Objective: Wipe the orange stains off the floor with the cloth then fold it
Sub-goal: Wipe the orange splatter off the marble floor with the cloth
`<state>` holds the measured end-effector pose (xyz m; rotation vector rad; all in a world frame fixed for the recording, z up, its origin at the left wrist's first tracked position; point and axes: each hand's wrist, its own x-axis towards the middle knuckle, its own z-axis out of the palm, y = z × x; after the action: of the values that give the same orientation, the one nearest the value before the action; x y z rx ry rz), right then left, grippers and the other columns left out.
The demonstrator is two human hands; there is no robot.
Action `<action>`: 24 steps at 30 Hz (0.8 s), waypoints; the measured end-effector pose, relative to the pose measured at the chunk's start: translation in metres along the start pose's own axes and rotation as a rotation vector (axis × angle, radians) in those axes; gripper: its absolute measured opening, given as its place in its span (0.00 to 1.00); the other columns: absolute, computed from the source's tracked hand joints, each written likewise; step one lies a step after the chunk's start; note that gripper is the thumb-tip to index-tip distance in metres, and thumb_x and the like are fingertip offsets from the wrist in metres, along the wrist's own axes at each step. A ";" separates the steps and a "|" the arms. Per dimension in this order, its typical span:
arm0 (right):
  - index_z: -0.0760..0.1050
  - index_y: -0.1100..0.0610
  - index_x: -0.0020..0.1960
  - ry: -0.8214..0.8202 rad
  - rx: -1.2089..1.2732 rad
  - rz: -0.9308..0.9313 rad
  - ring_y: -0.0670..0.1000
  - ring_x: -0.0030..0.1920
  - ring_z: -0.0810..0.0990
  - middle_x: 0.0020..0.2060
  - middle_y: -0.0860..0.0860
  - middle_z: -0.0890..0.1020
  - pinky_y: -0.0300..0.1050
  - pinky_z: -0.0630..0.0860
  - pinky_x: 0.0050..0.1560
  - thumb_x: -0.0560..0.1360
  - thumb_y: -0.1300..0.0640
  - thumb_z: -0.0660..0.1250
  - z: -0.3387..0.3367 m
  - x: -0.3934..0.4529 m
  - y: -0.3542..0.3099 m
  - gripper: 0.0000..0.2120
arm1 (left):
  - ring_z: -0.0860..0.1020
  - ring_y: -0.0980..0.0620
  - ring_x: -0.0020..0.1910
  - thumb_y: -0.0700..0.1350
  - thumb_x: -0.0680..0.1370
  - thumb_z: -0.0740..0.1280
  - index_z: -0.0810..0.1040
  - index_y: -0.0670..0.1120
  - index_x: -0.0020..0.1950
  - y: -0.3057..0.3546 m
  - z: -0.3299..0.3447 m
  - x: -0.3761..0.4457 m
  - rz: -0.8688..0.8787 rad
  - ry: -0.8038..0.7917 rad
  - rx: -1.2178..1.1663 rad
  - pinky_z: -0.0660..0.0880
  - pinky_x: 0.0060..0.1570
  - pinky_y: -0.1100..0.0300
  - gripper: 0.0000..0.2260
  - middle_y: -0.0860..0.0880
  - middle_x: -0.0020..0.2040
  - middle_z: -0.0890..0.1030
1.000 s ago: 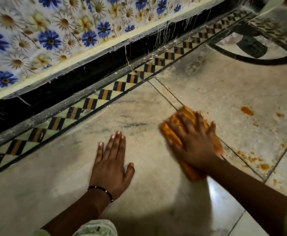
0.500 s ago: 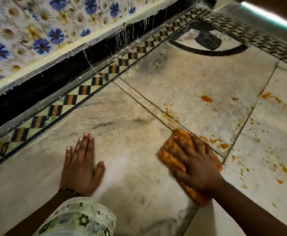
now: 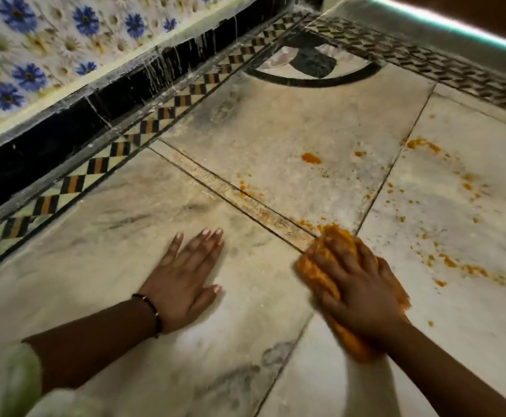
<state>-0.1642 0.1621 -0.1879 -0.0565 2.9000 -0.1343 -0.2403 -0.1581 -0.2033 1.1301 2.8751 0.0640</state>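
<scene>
Presently: right hand (image 3: 357,284) flat on orange cloth (image 3: 314,270), fingers spread, pressing it onto marble floor (image 3: 275,130) at tile joint, likely for scrubbing pressure; left hand (image 3: 185,275) released, palm down on floor, bracing body; orange stains (image 3: 311,158) scattered beyond cloth, unwiped; folding not begun

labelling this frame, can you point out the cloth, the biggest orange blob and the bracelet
cloth (image 3: 314,273): head view, bare left edge beside the fingers.
biggest orange blob (image 3: 311,158): head view, its middle.
bracelet (image 3: 152,308): head view, band across the left wrist.
</scene>
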 end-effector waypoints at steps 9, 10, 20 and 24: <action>0.53 0.35 0.75 0.034 -0.003 -0.190 0.66 0.73 0.59 0.76 0.47 0.60 0.72 0.58 0.64 0.73 0.34 0.54 0.014 -0.048 -0.003 0.31 | 0.49 0.49 0.76 0.57 0.77 0.46 0.51 0.41 0.76 0.113 0.027 0.045 -0.407 0.074 -0.162 0.37 0.71 0.48 0.32 0.44 0.77 0.49; 0.57 0.36 0.74 0.035 -0.014 -0.136 0.66 0.71 0.65 0.74 0.47 0.64 0.71 0.64 0.61 0.72 0.33 0.54 0.017 -0.064 0.012 0.31 | 0.52 0.47 0.75 0.57 0.77 0.47 0.53 0.40 0.76 0.118 0.030 0.044 -0.395 0.067 -0.133 0.38 0.71 0.47 0.32 0.43 0.77 0.52; 0.43 0.37 0.76 0.002 0.049 0.021 0.64 0.75 0.41 0.78 0.49 0.45 0.69 0.38 0.69 0.77 0.34 0.46 -0.001 -0.001 0.015 0.29 | 0.53 0.46 0.76 0.61 0.77 0.46 0.53 0.41 0.77 0.124 0.030 0.043 -0.389 0.041 -0.091 0.42 0.71 0.49 0.34 0.44 0.77 0.53; 0.52 0.37 0.76 0.053 0.026 -0.200 0.67 0.74 0.57 0.77 0.49 0.56 0.73 0.54 0.65 0.76 0.36 0.52 0.015 -0.065 0.021 0.29 | 0.51 0.47 0.76 0.62 0.76 0.44 0.52 0.41 0.77 0.124 0.030 0.044 -0.393 0.067 -0.086 0.39 0.71 0.50 0.35 0.45 0.77 0.50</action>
<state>-0.0979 0.1850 -0.1888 -0.3441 2.9385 -0.2115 -0.1864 -0.0369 -0.2274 0.5438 3.0588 0.2095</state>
